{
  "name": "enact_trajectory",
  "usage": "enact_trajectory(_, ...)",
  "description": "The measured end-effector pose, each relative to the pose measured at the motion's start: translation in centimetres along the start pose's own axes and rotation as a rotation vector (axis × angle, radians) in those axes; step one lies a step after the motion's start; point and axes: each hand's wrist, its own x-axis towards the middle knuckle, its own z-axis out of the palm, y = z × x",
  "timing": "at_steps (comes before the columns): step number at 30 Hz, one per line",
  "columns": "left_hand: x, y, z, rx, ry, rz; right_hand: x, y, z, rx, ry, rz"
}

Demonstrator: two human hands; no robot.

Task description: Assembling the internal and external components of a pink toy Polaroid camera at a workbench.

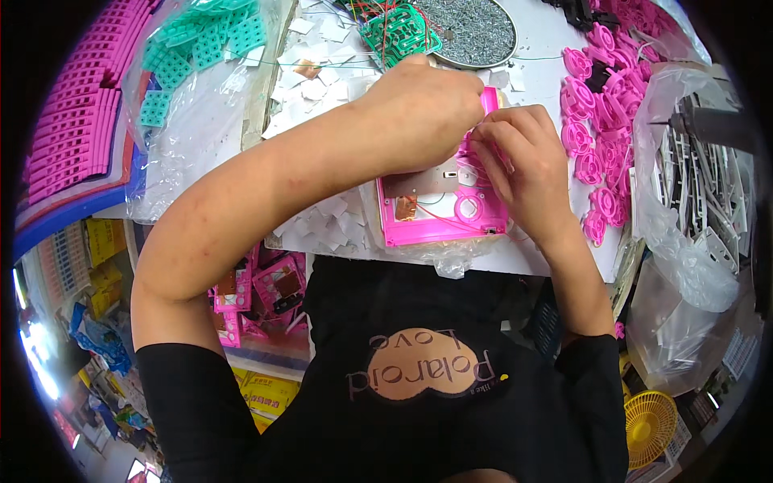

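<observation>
On the white tabletop (539, 40) directly before the person lay one pink plastic housing (435, 217), a flat rectangular shell with a round ring moulded near its right corner and thin red wires trailing across it. Both hands worked at its upper right edge. The left hand (419, 113) reached across from the left, its grip curled tight over the top of the housing, though what the fingers pinched was hidden under the knuckles. The right hand (519, 157) sat just beside it, touching it, fingers bent and pinching at the pink rim where a red wire ran; whether it held the wire or only the plastic I could not tell. Behind the hands stood one round tray of small silver screws (475, 28), and just left of it one green circuit board (398, 32) with red wires. Scattered white paper squares (314, 72) covered the tabletop around the housing, too many to count. To the right lay a heap of pink round parts (600, 121), well over a dozen. A clear bag of teal grid pieces (201, 40) rested at the far left, beside stacked magenta strips (76, 113). Another clear bag of white plastic parts (700, 185) sat at the right edge, and one yellow fan grille (648, 427) showed low on the right.
</observation>
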Motion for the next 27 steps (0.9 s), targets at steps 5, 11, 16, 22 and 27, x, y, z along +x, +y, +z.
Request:
enact_trajectory(5, 0.4, -0.6, 0.3, -0.084, -0.069, -0.099, 0.2, 0.1, 0.5, 0.063, 0.057, 0.054)
enact_trajectory(11, 0.2, -0.7, -1.2, -0.086, -0.101, -0.128, 0.1, 1.0, 2.0, 0.186, 0.077, 0.146)
enact_trajectory(16, -0.3, -1.1, 0.0, -0.081, 0.016, -0.135, -0.1, 1.2, 2.1, 0.278, 0.051, 0.186)
enact_trajectory(22, 0.0, -0.7, -0.2, -0.093, -0.046, -0.171, 0.2, 0.7, 1.5, 0.164, 0.010, 0.167)
enact_trajectory(27, -0.3, -0.4, 0.4, -0.027, 0.017, -0.158, 0.4, -0.9, -1.2, -0.152, -0.161, -0.129)
